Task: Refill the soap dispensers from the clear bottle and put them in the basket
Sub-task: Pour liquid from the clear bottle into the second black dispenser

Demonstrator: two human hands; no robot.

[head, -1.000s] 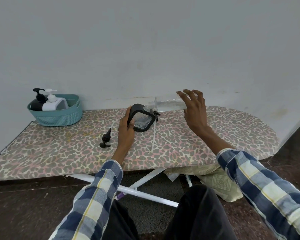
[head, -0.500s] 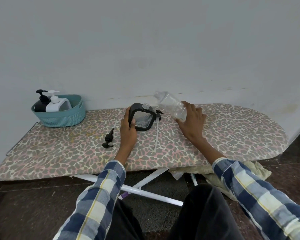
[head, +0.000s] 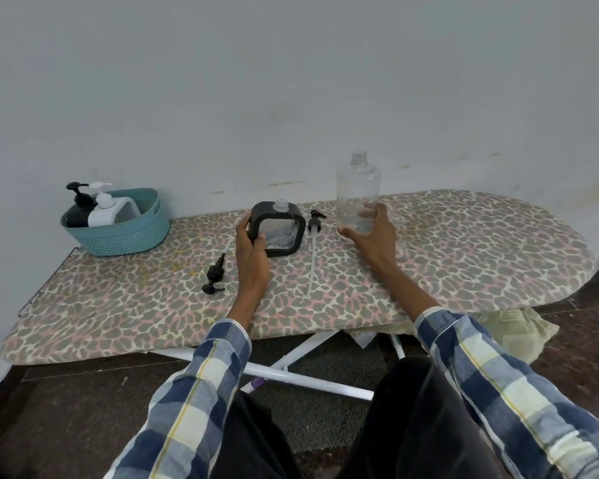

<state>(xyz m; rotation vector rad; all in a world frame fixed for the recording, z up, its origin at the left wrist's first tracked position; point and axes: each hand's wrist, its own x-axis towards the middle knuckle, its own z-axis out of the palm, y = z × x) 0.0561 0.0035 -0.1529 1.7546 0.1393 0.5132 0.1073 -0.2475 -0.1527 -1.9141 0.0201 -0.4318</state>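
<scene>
Standing upright on the ironing board (head: 464, 243), the clear bottle (head: 358, 195) looks nearly empty, light and slippery, held low by the right hand (head: 372, 233), while the left hand (head: 251, 247) holds the open black dispenser (head: 278, 228) by its side.

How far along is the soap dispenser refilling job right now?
Done: black and white pump dispensers sit in the teal basket. In hand: left hand steadies the open black square dispenser; right hand holds the upright clear bottle. Left: refit a pump, then basket it.
</scene>
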